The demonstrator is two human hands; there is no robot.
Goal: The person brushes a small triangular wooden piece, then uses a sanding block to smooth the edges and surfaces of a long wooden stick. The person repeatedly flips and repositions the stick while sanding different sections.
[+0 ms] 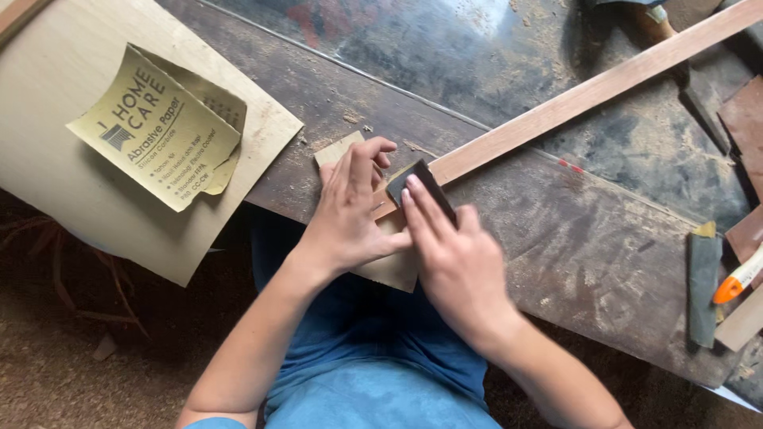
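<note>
One dark sanding block [420, 187] on pale strip [588, 94].

Under the right hand [457, 262], a dark, matt, gritty-looking sanding pad [419, 184] presses the pale, smooth wooden strip [588, 94]. Beneath the left hand [347, 210], a light plywood offcut [389, 270], matt. Left of the grip, creased yellowish abrasive paper [159, 131] on smooth pale plywood [56, 143]; the workbench [572, 238] is dark, scuffed, sawdust-flecked wood.
</note>
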